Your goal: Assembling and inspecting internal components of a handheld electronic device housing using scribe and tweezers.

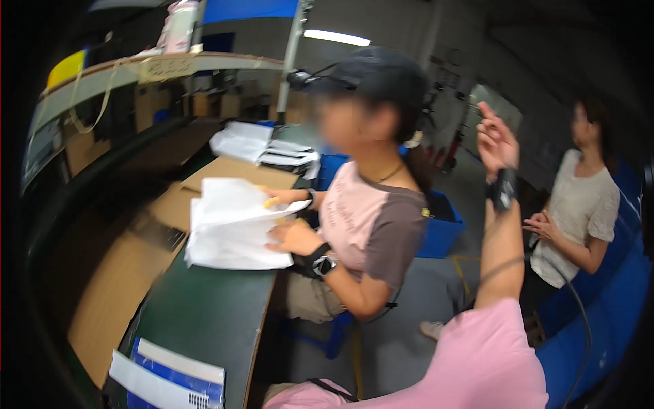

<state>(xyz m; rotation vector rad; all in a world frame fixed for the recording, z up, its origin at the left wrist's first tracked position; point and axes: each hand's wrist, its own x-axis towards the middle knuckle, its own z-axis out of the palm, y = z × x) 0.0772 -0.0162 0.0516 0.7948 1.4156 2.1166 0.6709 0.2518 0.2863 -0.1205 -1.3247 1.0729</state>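
My right hand (499,140) is raised at the right, well away from the table, on a bent arm in a pink sleeve. Its index finger points up while the other fingers curl loosely; I see nothing held in it. A black band (503,189) with a small dark device wraps the wrist. My left hand is out of view. On the green tabletop (204,300), a seated co-worker in a dark cap rests both hands on a stack of white sheets (228,228). Blue-and-white flat packages (174,375) lie at the near end of the table.
Brown cardboard (109,293) runs along the left, beside a dark rail. More white sheets (242,142) lie farther back. A shelf (225,61) with a bottle (180,27) spans above. Behind the co-worker stands a blue bin (439,235); another person (579,198) stands at right.
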